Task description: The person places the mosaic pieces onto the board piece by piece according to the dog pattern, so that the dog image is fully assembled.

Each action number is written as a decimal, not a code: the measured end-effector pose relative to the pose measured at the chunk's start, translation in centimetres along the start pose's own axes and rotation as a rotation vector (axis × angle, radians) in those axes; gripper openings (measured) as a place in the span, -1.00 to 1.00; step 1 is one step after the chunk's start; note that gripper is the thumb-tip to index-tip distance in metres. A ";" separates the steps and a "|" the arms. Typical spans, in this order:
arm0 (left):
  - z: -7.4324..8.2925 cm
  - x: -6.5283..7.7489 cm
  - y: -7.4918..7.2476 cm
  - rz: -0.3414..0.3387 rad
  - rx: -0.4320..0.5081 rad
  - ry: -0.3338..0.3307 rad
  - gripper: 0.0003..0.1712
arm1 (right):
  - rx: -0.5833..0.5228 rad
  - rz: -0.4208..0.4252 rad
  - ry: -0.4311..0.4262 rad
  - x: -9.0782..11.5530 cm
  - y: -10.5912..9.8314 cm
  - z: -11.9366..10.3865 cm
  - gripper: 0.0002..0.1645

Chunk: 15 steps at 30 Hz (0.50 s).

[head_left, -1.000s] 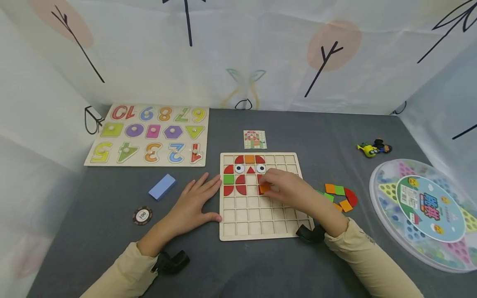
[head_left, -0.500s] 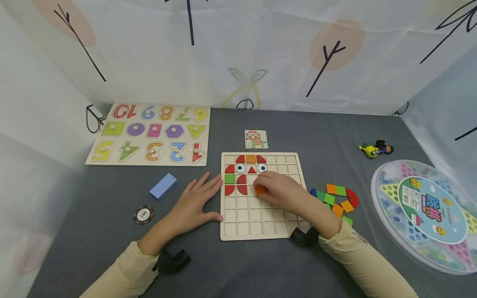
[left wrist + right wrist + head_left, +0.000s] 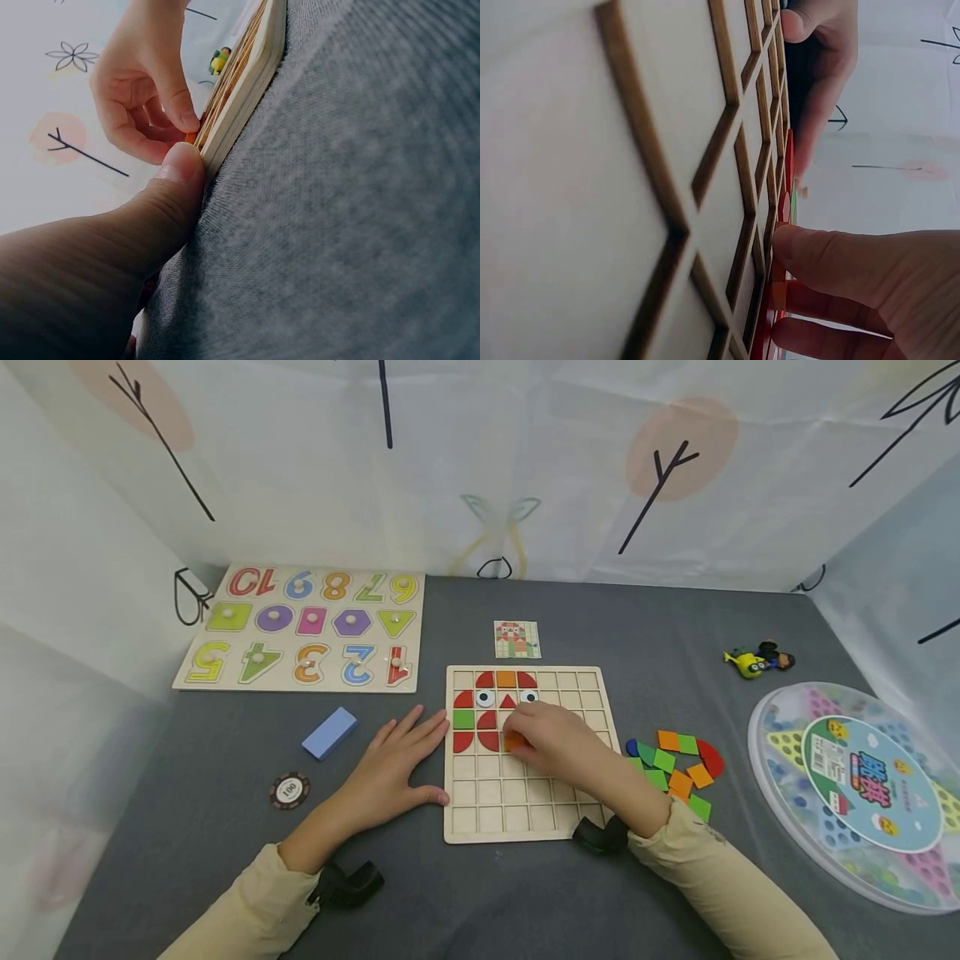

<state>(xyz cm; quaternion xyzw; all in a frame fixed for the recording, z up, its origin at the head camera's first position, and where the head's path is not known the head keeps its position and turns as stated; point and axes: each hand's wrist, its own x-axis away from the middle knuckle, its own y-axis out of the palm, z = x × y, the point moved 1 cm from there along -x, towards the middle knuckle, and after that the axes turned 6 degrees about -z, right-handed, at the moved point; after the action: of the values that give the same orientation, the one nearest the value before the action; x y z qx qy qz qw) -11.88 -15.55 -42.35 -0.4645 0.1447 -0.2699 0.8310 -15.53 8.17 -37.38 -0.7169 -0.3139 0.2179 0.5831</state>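
Note:
A wooden grid board (image 3: 487, 820) lies flat, with red quarter-round tiles (image 3: 487, 740), a green square tile (image 3: 462, 719), an orange tile (image 3: 506, 679) at the top and two eye tiles (image 3: 485, 698) set in its upper cells. My right hand (image 3: 555, 739) pinches an orange tile (image 3: 513, 741) between thumb and fingers, low over a middle cell. Part of that tile and the cells under the hand are hidden. Fingers spread, my left hand (image 3: 393, 768) rests at the board's left edge; its thumb (image 3: 180, 169) touches the rim in the left wrist view.
Loose green, orange, red and blue tiles (image 3: 665, 760) lie right of the board. A small pattern card (image 3: 517, 639) sits behind it. Around stand a number puzzle (image 3: 300, 639), blue block (image 3: 330, 732), poker chip (image 3: 289, 792), toy figures (image 3: 757, 659) and a round patterned case (image 3: 870, 785).
My right hand has slid left across the board with the orange tile, from beside the right red tiles to a cell nearer the middle. My left hand has stayed in place.

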 end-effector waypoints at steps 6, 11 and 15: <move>0.1 0.0 -0.1 0.001 -0.004 0.001 0.08 | 0.023 -0.011 0.006 -0.3 0.0 -0.4 -0.87; 0.1 -0.1 -0.1 0.001 -0.006 -0.002 0.08 | 0.026 0.005 0.010 -0.4 0.0 -0.4 -0.87; 0.1 0.0 -0.1 -0.001 -0.002 -0.005 0.09 | 0.033 0.009 0.004 -0.3 0.0 -0.3 -0.88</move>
<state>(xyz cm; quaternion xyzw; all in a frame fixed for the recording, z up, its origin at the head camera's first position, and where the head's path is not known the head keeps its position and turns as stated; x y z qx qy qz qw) -11.87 -15.48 -42.17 -0.4659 0.1429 -0.2689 0.8308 -15.52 7.73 -37.31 -0.7091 -0.3060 0.2241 0.5944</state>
